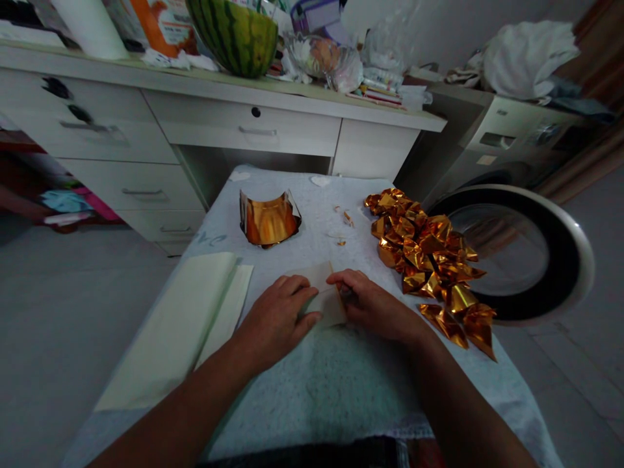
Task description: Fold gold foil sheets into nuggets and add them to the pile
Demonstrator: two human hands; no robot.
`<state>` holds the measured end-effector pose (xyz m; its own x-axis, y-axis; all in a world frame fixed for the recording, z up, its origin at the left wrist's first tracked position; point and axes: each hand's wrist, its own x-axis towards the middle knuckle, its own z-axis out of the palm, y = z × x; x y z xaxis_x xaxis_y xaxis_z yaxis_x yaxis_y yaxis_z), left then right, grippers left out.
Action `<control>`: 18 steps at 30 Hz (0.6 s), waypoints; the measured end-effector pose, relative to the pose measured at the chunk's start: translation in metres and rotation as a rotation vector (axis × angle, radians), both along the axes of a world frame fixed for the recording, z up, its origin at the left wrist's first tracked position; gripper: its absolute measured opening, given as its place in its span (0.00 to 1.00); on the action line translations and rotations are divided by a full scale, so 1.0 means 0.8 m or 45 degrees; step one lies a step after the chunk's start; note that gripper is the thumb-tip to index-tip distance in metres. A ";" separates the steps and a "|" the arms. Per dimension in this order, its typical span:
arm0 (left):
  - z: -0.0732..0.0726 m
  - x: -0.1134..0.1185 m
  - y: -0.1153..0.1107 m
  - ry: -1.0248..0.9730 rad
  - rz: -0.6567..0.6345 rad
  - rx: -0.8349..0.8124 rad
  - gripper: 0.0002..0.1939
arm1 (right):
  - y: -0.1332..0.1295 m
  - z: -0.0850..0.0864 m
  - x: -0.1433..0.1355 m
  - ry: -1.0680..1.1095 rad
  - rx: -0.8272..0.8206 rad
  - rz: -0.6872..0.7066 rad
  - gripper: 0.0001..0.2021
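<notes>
A small pale sheet of paper (pixel 322 302) lies on the cloth-covered table between my hands. My left hand (pixel 280 318) holds it down at its left side, with thumb and forefinger resting on it a little apart. At the right edge, which shows a thin golden line, my right hand (pixel 363 299) has its fingers closed in a pinch; some fingertips are hidden. To the left is a stack of cream paper (pixel 170 318). Beyond my hands stands a curved stack of shiny gold foil sheets (pixel 270 221). Folded gold foil pieces (pixel 424 247) lie heaped at the right.
Small gold scraps (pixel 348 219) lie on the table cloth (pixel 312 383). Behind is a white desk (pixel 292 107) bearing a cut watermelon (pixel 238 39) and clutter. A washing machine with its round door (pixel 582 260) swung out stands close to the table's right side.
</notes>
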<state>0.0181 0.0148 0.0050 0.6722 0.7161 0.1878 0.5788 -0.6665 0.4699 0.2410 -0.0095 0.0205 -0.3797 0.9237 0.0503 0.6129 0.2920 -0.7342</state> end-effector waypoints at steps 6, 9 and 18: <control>0.004 -0.001 -0.003 0.011 -0.008 -0.052 0.28 | -0.003 0.011 0.002 -0.135 -0.009 0.044 0.21; 0.005 -0.001 -0.005 0.014 -0.017 -0.047 0.31 | -0.004 0.013 0.004 -0.107 0.008 0.090 0.20; 0.003 -0.002 -0.003 -0.049 0.037 -0.052 0.13 | 0.005 0.002 0.003 0.052 0.014 0.059 0.08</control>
<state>0.0168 0.0121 0.0075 0.6436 0.7430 0.1836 0.5788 -0.6295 0.5184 0.2431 -0.0051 0.0224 -0.4193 0.9046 0.0769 0.5680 0.3275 -0.7551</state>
